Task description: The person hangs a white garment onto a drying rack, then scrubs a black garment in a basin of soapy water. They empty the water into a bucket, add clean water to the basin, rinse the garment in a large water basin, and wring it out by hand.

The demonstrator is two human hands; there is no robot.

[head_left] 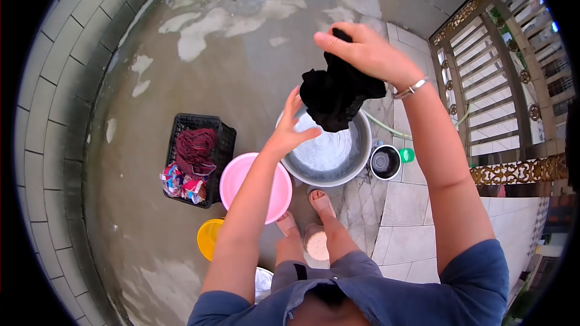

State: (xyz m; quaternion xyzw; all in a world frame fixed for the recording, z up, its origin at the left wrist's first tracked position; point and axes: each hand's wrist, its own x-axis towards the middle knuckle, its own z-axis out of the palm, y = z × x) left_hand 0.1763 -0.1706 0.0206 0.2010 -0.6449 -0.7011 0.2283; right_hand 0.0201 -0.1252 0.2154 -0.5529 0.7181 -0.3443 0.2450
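Note:
A bunched black cloth [341, 93], perhaps a garment, hangs from my right hand [368, 54], whose fingers are closed round its upper end. My left hand [292, 130] is beside the cloth's lower left side, fingers and thumb apart, holding nothing. Below both hands stands a wide metal basin [326, 181] with whitish, cloudy water [320, 151] in it. The cloth is above the basin and covers part of its far rim from view. Its exact kind cannot be made out.
Left of the basin are a pink basin [251, 172], a yellow basin [209, 238] and a black crate [226, 139] holding dark red cloth [195, 152] and patterned cloth [181, 184]. A pot [385, 163], green object [407, 155] and hose [383, 125] lie right, near the metal gate [483, 78].

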